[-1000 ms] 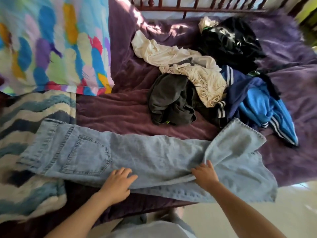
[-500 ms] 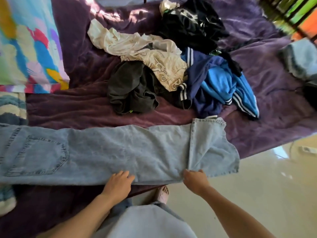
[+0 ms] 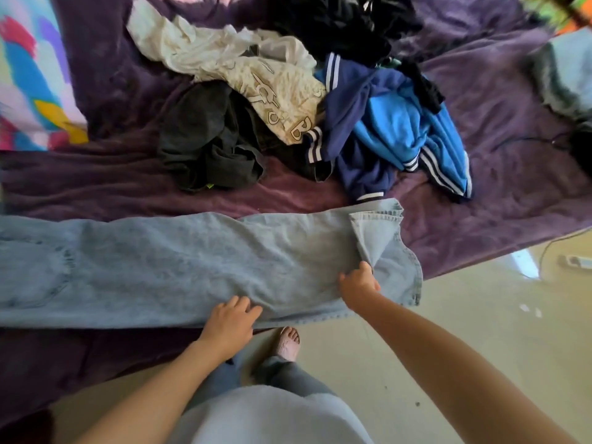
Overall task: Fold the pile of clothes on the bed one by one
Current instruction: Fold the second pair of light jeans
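Note:
Light blue jeans (image 3: 179,267) lie stretched left to right along the bed's front edge, legs stacked. My right hand (image 3: 358,285) pinches the upper leg's cuff near the hem and lifts a fold of it. My left hand (image 3: 229,323) rests flat on the near edge of the jeans, fingers spread. Behind them sits the pile: a cream printed shirt (image 3: 256,72), a dark grey garment (image 3: 208,139), a blue striped jacket (image 3: 394,129) and black clothing (image 3: 346,24).
A purple blanket (image 3: 496,161) covers the bed. A colourful pillow (image 3: 28,78) lies at the far left. A grey-blue bundle (image 3: 570,72) sits at the right edge. Cream floor (image 3: 480,331) and my bare foot (image 3: 288,344) are below the bed's edge.
The view has shifted right and down. My right hand went from pressing the near edge to gripping and raising the cuff of the top leg. My left hand stayed on the jeans.

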The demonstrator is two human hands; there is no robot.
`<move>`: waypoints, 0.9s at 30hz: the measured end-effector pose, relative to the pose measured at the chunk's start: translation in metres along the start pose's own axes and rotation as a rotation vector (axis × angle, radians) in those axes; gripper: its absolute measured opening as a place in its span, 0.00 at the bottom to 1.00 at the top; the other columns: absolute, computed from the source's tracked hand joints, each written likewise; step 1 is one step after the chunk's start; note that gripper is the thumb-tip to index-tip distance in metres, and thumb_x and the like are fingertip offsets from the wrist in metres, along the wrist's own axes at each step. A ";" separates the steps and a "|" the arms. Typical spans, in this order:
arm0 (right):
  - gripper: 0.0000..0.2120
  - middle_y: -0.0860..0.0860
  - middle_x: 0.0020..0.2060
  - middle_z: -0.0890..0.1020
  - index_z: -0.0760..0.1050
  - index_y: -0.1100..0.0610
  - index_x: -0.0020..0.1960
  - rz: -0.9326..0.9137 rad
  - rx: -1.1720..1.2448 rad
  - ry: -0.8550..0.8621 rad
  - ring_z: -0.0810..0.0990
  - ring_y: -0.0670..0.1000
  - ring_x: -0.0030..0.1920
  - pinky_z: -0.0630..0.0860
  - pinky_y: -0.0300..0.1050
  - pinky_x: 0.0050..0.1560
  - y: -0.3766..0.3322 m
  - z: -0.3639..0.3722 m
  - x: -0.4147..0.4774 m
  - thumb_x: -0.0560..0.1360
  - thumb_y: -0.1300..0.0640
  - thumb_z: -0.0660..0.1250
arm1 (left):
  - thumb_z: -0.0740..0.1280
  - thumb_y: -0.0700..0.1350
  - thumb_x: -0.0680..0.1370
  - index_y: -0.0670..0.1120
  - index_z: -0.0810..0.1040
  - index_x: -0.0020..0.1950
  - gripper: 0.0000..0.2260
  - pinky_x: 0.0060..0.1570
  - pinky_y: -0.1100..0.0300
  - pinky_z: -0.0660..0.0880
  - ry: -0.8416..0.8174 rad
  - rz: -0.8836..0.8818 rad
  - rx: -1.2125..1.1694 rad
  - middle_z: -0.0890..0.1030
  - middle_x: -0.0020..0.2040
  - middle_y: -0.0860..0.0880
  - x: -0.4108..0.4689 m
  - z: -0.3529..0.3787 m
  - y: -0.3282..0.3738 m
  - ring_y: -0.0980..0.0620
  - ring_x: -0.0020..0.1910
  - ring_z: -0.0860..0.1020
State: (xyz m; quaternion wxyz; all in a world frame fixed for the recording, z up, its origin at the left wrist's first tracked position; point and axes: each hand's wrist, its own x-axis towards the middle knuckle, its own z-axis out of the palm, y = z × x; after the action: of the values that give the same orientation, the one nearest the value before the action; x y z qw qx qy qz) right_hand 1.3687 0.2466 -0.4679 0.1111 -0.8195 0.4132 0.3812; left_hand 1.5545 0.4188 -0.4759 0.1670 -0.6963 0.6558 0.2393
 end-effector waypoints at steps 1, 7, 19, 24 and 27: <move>0.26 0.54 0.63 0.74 0.57 0.62 0.72 0.033 -0.037 -0.014 0.77 0.56 0.60 0.67 0.44 0.60 0.006 0.004 -0.004 0.78 0.57 0.59 | 0.56 0.47 0.80 0.50 0.61 0.72 0.20 0.59 0.55 0.66 -0.013 0.012 -0.002 0.67 0.64 0.47 0.003 0.000 0.004 0.47 0.63 0.66; 0.24 0.55 0.68 0.69 0.59 0.63 0.72 0.180 0.050 -0.141 0.73 0.56 0.65 0.73 0.48 0.60 0.035 0.035 -0.019 0.78 0.60 0.59 | 0.57 0.48 0.79 0.56 0.56 0.75 0.25 0.58 0.55 0.66 -0.099 0.056 0.034 0.66 0.64 0.47 0.015 0.001 0.010 0.47 0.63 0.65; 0.21 0.63 0.60 0.74 0.67 0.65 0.63 0.959 1.542 0.241 0.74 0.62 0.60 0.71 0.51 0.56 0.100 0.062 -0.011 0.76 0.52 0.63 | 0.65 0.47 0.75 0.52 0.66 0.70 0.24 0.51 0.56 0.73 -0.059 0.037 0.103 0.72 0.58 0.46 0.011 -0.013 0.016 0.48 0.58 0.72; 0.13 0.55 0.33 0.69 0.67 0.64 0.37 0.987 1.867 0.347 0.68 0.53 0.33 0.66 0.47 0.34 0.101 0.071 -0.006 0.76 0.58 0.64 | 0.83 0.40 0.40 0.44 0.76 0.26 0.22 0.16 0.65 0.66 0.170 0.040 0.003 0.73 0.24 0.47 0.006 -0.017 0.008 0.48 0.21 0.75; 0.07 0.54 0.32 0.68 0.69 0.65 0.43 1.059 2.006 0.261 0.66 0.50 0.30 0.68 0.45 0.36 0.106 0.065 -0.008 0.76 0.61 0.64 | 0.81 0.39 0.45 0.45 0.73 0.23 0.18 0.17 0.68 0.65 0.183 0.106 0.013 0.72 0.23 0.50 0.000 -0.023 0.003 0.52 0.20 0.73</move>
State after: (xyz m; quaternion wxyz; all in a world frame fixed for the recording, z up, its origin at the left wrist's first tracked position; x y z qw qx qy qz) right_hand 1.2500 0.2164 -0.4928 0.4972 -0.1175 0.8336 -0.2101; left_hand 1.5544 0.4054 -0.4565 0.0981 -0.6785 0.7056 0.1789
